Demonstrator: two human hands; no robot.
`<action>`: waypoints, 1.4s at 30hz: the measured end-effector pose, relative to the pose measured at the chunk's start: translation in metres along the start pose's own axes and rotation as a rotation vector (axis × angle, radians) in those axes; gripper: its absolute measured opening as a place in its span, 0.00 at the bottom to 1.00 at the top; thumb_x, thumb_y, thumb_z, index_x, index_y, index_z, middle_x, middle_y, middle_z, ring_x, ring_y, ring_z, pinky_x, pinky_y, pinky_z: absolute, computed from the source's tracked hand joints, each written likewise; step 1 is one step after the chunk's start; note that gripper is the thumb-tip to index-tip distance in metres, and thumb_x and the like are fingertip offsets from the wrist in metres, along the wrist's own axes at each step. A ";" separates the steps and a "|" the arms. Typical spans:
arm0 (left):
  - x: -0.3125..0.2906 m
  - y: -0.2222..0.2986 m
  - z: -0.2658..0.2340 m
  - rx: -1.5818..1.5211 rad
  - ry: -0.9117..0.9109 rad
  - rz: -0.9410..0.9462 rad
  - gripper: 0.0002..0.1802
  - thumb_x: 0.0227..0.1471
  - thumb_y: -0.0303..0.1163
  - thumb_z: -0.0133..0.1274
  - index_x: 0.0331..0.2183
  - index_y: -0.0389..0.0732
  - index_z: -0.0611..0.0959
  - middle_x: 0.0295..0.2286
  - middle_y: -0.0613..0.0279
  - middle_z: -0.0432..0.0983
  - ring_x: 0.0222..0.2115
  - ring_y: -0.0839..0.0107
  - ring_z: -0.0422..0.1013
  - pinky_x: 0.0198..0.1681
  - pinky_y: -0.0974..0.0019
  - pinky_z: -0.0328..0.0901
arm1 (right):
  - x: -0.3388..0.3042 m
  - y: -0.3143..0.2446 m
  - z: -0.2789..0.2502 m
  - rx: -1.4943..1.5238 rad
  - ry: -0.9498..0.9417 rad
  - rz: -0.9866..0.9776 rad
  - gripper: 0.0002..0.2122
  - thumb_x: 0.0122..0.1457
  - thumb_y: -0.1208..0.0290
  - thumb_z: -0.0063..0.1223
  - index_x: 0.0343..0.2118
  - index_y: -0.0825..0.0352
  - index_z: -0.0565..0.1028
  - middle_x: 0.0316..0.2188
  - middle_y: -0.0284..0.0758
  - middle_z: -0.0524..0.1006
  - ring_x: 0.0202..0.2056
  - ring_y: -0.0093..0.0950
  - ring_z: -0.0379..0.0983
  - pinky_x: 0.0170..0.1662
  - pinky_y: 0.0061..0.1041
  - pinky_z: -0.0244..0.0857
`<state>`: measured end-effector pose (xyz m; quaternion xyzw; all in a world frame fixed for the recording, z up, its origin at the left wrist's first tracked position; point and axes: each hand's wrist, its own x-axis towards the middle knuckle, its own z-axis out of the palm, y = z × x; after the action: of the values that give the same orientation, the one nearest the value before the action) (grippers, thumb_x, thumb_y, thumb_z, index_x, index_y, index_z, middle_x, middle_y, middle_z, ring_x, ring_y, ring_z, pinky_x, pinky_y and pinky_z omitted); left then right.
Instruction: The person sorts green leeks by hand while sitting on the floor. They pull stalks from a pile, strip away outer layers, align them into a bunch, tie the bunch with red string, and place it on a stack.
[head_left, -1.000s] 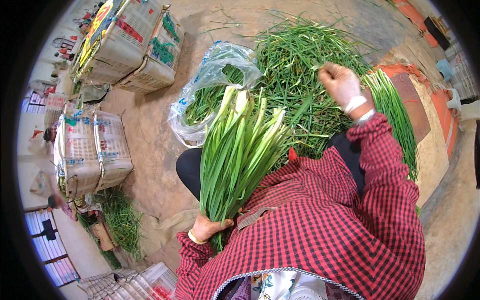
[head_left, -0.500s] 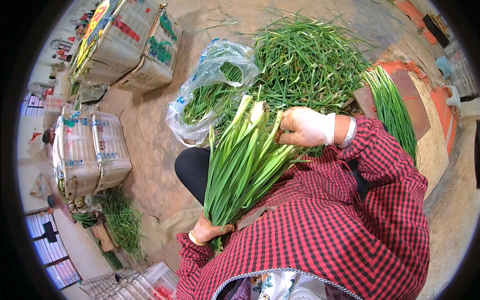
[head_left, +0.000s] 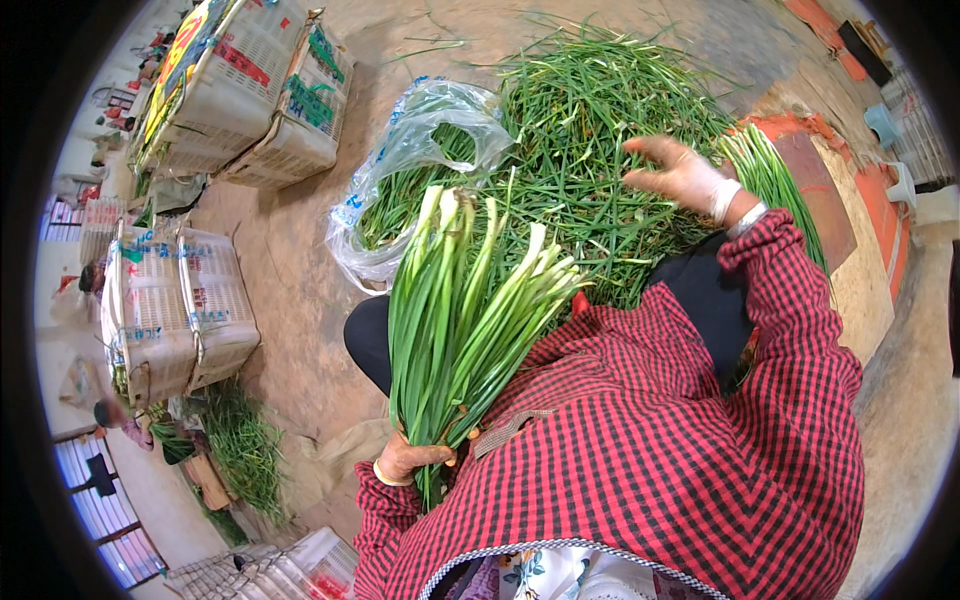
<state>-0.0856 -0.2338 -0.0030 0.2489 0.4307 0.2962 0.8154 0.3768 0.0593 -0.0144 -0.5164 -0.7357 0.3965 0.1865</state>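
Note:
My left hand (head_left: 414,458) is closed round the lower, green end of a bunch of garlic chives (head_left: 455,340), whose pale stem ends fan out upward and away from me. My right hand (head_left: 675,172), in a stained whitish glove, hangs over a big heap of loose green leaves (head_left: 610,110). Its fingers are apart and nothing shows between them. Beside my right forearm lies a neat bundle of chives (head_left: 770,175), partly covered by the sleeve.
A clear plastic bag (head_left: 365,195) with greens inside lies left of the heap. White slatted crates (head_left: 220,95) stand at the far left, with more crates (head_left: 180,300) nearer. Loose greens (head_left: 240,450) lie below these. A brown board (head_left: 815,200) is at the right.
My right hand has left the chives' stem ends and moved right and away over the heap, its fingers spreading. The bunch in my left hand has fanned wider.

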 end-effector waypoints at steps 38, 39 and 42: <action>-0.011 0.007 0.008 0.165 0.001 0.009 0.43 0.38 0.12 0.64 0.57 0.36 0.68 0.49 0.51 0.74 0.44 0.61 0.74 0.45 0.61 0.72 | 0.000 -0.089 0.089 0.861 -0.394 -0.098 0.10 0.64 0.69 0.54 0.41 0.70 0.78 0.34 0.34 0.80 0.31 0.23 0.78 0.36 0.22 0.73; -0.012 0.006 0.008 0.126 0.040 -0.019 0.45 0.35 0.13 0.66 0.57 0.36 0.69 0.50 0.53 0.74 0.48 0.61 0.72 0.48 0.61 0.71 | 0.003 -0.085 0.083 0.882 -0.296 -0.226 0.09 0.65 0.70 0.50 0.40 0.70 0.78 0.31 0.34 0.80 0.29 0.23 0.78 0.36 0.22 0.72; -0.013 0.006 0.002 0.237 0.042 -0.018 0.36 0.41 0.14 0.63 0.54 0.35 0.70 0.43 0.52 0.77 0.36 0.65 0.77 0.38 0.63 0.73 | 0.018 -0.050 0.036 0.762 0.143 -0.250 0.08 0.65 0.69 0.52 0.40 0.67 0.79 0.32 0.35 0.82 0.29 0.22 0.78 0.38 0.23 0.73</action>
<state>-0.0916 -0.2391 0.0092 0.3332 0.4819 0.2409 0.7737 0.3150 0.0538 -0.0004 -0.3432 -0.5784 0.5781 0.4621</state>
